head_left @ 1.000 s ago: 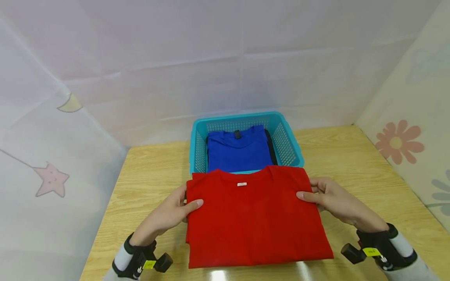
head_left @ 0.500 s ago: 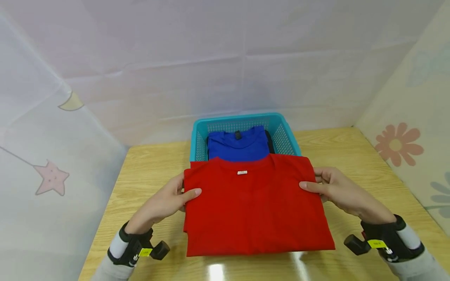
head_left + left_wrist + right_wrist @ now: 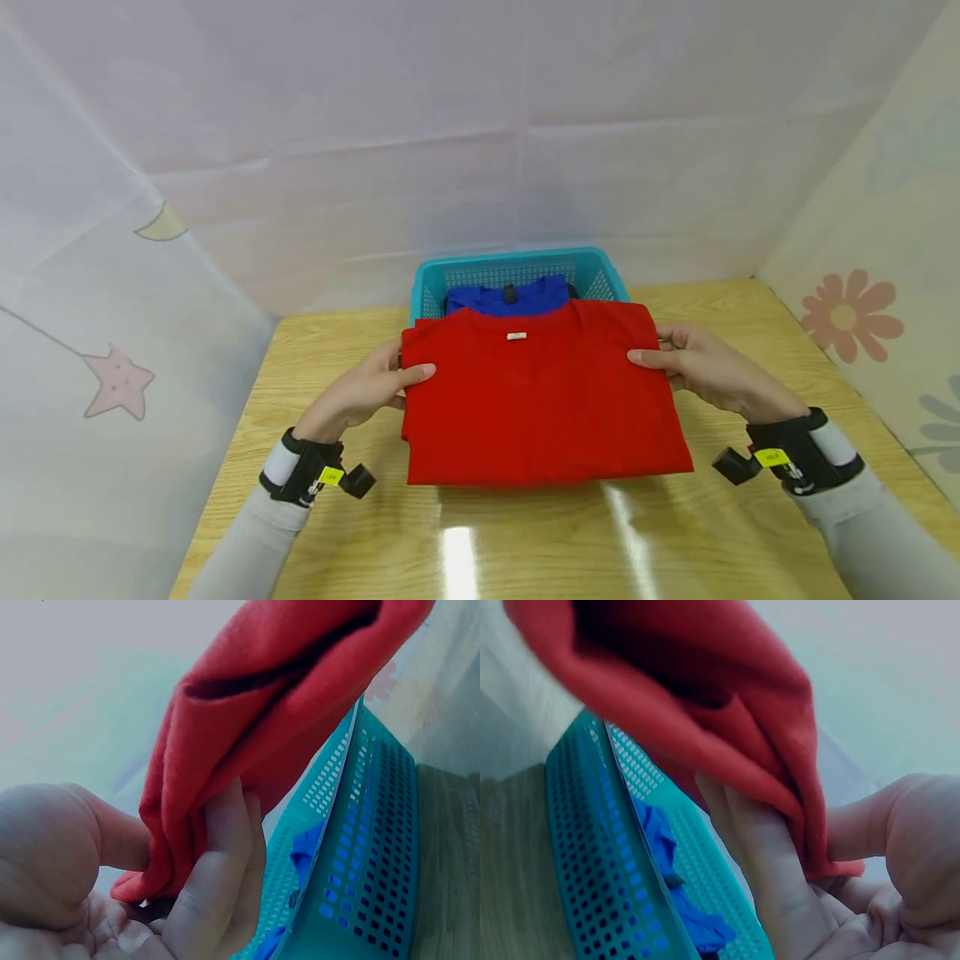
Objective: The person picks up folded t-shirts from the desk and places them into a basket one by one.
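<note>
A folded red T-shirt (image 3: 532, 400) with a small white neck label is held up flat between both hands. My left hand (image 3: 367, 387) grips its left side, thumb on top and fingers underneath. On the opposite side my right hand (image 3: 701, 371) pinches it the same way. The shirt overlaps the front of a turquoise plastic basket (image 3: 517, 257) in the head view. Inside the basket lies a folded blue T-shirt (image 3: 543, 292), with something black showing at its right edge. Both wrist views show the red shirt's layered folds above the basket's perforated wall (image 3: 375, 825).
The basket stands on a light wooden table (image 3: 337, 342), near its back edge. A pale cloth backdrop (image 3: 480, 183) rises behind, with patterned sheets on both sides. Each wrist carries a strapped camera.
Both hands have moved forward with the red T-shirt, away from the table's front. It now covers more of the basket and of the blue T-shirt in the head view.
</note>
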A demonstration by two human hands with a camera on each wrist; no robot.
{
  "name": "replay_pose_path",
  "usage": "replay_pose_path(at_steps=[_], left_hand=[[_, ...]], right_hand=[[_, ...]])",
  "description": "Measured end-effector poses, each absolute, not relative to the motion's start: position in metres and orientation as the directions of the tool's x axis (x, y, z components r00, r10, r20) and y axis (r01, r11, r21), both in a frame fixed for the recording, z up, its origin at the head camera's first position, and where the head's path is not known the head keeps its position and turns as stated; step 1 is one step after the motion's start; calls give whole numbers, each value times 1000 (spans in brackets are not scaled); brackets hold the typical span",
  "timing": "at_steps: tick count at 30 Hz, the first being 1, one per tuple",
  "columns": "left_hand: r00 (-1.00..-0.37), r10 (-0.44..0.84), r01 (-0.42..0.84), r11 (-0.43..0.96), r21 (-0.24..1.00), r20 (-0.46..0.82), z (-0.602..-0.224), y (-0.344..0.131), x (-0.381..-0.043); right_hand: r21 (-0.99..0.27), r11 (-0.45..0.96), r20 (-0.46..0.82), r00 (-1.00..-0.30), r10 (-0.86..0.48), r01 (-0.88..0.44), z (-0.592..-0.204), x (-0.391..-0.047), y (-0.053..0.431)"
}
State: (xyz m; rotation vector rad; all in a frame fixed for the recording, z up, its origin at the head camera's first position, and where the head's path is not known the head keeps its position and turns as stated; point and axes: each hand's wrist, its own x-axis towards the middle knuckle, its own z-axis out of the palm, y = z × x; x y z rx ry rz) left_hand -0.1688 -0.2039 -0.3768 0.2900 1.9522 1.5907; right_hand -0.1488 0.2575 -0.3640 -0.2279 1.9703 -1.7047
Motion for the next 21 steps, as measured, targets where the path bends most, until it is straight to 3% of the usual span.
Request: replay_pose_path(at_steps=[21], left_hand=[[-843, 431, -235, 244, 941, -322, -392, -193, -243]], right_hand=[[-928, 228, -364, -851, -380, 295, -379, -229, 258]])
